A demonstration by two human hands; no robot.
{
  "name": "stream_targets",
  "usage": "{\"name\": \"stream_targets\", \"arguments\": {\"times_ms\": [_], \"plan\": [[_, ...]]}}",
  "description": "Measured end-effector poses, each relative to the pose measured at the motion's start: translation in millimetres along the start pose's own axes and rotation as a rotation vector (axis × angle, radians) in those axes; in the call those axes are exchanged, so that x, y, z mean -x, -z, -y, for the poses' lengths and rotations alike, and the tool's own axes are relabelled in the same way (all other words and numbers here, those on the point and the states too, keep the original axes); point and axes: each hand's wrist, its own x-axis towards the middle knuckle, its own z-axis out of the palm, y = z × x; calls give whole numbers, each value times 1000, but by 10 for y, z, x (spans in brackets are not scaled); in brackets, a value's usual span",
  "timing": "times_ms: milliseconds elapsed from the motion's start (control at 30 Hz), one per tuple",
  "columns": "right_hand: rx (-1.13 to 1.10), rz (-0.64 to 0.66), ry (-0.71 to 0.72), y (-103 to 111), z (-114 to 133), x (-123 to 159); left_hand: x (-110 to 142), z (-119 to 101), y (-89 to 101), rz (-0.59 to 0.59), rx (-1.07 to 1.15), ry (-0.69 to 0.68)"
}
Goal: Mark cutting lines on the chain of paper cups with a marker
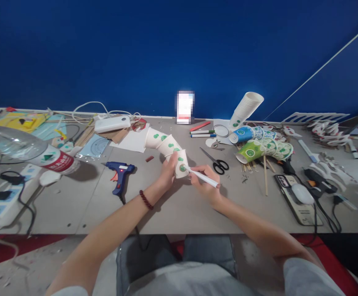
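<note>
A curved row of joined white paper cups [168, 146] with green patterns lies on its side in front of me. My left hand [168, 172] is closed around the nearest cup of the row. In my right hand [206, 181] is a white marker [204, 177], its tip at a green spot on that same cup. A small brown-red cap-like piece [149, 158] lies left of the cups. To the right of my right hand lie black-handled scissors [220, 165].
A blue glue gun [121, 174] and a water bottle [40, 152] are on the left, near a power strip [8, 201]. Decorated cup rows [265, 148], a tall cup stack [246, 107] and a phone [296, 201] are on the right. Markers [202, 132] lie at the back.
</note>
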Motion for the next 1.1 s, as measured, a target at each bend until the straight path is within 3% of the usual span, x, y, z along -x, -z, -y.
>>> {"name": "stream_targets", "arguments": {"times_ms": [1100], "plan": [[-42, -16, -60, 12, 7, -24, -16, 9, 5, -28, 4, 34]]}}
